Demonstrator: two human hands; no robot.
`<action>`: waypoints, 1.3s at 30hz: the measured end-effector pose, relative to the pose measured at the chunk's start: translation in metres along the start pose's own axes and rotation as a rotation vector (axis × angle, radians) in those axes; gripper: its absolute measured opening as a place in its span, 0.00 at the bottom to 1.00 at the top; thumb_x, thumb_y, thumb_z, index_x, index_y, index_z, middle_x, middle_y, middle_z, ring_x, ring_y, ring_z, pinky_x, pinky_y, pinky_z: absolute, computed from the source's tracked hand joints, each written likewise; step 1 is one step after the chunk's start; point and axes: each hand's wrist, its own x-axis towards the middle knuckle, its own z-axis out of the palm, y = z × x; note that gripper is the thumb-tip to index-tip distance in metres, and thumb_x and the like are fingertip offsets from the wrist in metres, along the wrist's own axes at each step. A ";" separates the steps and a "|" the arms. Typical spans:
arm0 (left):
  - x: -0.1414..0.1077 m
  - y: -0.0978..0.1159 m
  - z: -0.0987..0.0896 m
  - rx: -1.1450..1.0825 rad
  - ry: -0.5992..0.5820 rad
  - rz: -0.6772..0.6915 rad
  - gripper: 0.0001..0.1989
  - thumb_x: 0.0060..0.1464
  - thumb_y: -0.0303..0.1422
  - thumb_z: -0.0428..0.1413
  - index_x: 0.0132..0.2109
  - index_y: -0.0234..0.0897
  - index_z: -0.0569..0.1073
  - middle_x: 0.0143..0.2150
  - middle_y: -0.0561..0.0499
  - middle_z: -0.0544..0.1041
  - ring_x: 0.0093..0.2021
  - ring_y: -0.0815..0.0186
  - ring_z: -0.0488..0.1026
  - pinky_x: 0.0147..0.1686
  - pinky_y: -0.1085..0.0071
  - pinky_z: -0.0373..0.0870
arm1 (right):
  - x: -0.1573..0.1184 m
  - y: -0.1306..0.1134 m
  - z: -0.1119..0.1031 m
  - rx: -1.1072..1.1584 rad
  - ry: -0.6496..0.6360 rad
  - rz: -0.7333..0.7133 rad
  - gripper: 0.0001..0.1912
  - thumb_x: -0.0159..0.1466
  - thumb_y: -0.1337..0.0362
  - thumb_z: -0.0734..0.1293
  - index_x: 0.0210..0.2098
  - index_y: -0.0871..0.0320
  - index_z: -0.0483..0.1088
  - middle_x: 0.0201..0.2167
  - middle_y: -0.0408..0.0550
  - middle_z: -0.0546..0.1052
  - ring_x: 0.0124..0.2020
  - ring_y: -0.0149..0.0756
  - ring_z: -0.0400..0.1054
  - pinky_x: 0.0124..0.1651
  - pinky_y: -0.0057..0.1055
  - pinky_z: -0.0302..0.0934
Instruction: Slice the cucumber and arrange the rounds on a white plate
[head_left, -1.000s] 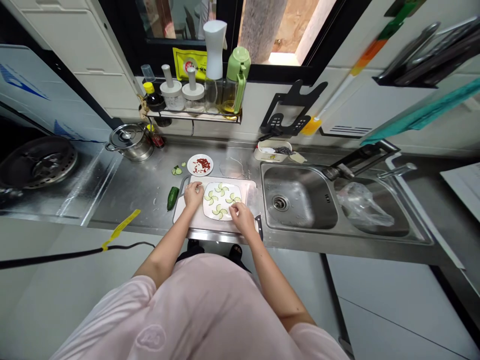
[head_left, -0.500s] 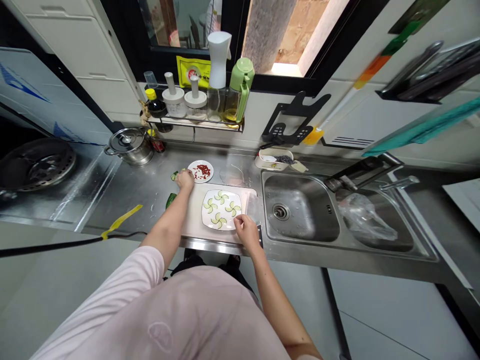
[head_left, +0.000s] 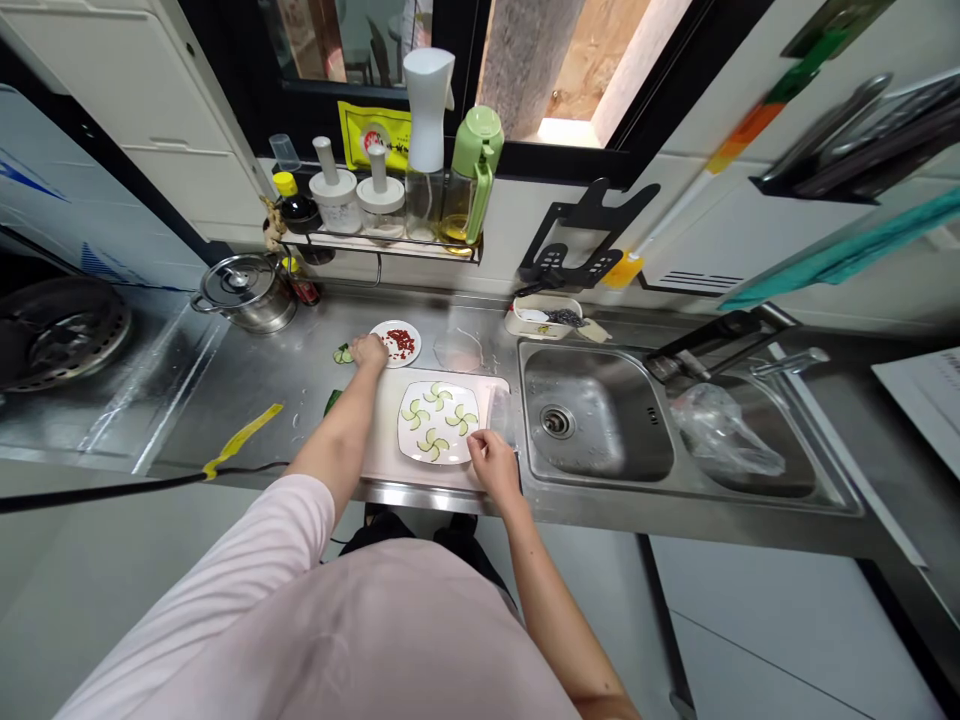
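The white plate (head_left: 437, 422) sat in the middle of the pale cutting board (head_left: 390, 450) on the steel tabletop (head_left: 255, 390), squarely before the person, and the cucumber slices (head_left: 433, 442) on it were laid in four small pinwheels, which suggested they had been placed with care for show rather than dropped. The spare cucumber pieces (head_left: 343, 354) lay off the board at its far left corner, just beside a small dish of red bits (head_left: 399, 342), so both stood within one reach of the plate. The left hand (head_left: 369, 350) was stretched out to that spot, resting between the cucumber pieces and the small dish; its fingers looked curled downward and drawn together over the tabletop, but at this size it could not be told whether they pinched a slice or only touched one. The right hand (head_left: 493, 462) lay at the near right corner of the plate, its fingers loosely bent and resting by the rim, seemingly steadying it; they appeared to hold nothing, though the view was too small to be sure. A dark cucumber end (head_left: 331, 400) lay left of the board, partly hidden by the left forearm. The sink (head_left: 600, 425) opened just right of the board, and a lidded pot (head_left: 240, 290) stood well apart at the back left.
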 end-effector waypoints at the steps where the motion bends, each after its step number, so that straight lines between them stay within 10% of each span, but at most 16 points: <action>1: 0.002 0.000 0.001 0.004 -0.003 -0.002 0.13 0.53 0.36 0.51 0.41 0.36 0.76 0.45 0.36 0.73 0.49 0.51 0.69 0.45 0.57 0.60 | 0.000 0.000 -0.001 0.000 -0.001 0.007 0.13 0.65 0.57 0.56 0.35 0.55 0.69 0.33 0.48 0.73 0.36 0.37 0.66 0.37 0.28 0.56; 9: -0.006 0.002 -0.005 -0.136 0.036 -0.027 0.13 0.55 0.35 0.50 0.40 0.34 0.75 0.46 0.36 0.73 0.50 0.51 0.68 0.45 0.58 0.62 | 0.005 0.002 -0.003 0.008 0.017 0.014 0.14 0.65 0.57 0.56 0.34 0.55 0.70 0.32 0.49 0.73 0.36 0.37 0.66 0.36 0.28 0.56; 21: -0.030 -0.009 -0.020 -1.322 -0.105 -0.097 0.06 0.39 0.29 0.59 0.27 0.34 0.69 0.23 0.53 0.72 0.22 0.74 0.66 0.25 0.77 0.63 | 0.025 -0.006 0.001 0.147 0.104 -0.078 0.11 0.63 0.58 0.59 0.33 0.56 0.70 0.31 0.47 0.73 0.33 0.36 0.65 0.36 0.30 0.57; 30: -0.083 0.002 -0.023 -1.341 -0.268 0.038 0.16 0.37 0.34 0.64 0.36 0.32 0.76 0.30 0.47 0.78 0.30 0.69 0.71 0.30 0.74 0.67 | 0.054 -0.031 -0.004 0.132 0.086 -0.128 0.09 0.63 0.60 0.59 0.32 0.56 0.69 0.30 0.45 0.71 0.33 0.35 0.65 0.37 0.29 0.57; 39: -0.145 0.017 -0.016 -1.198 -0.436 0.516 0.16 0.44 0.38 0.62 0.40 0.34 0.75 0.33 0.49 0.76 0.33 0.69 0.71 0.37 0.71 0.69 | 0.082 -0.041 -0.008 0.066 0.074 -0.267 0.10 0.65 0.61 0.59 0.38 0.55 0.71 0.36 0.48 0.70 0.40 0.39 0.63 0.42 0.32 0.57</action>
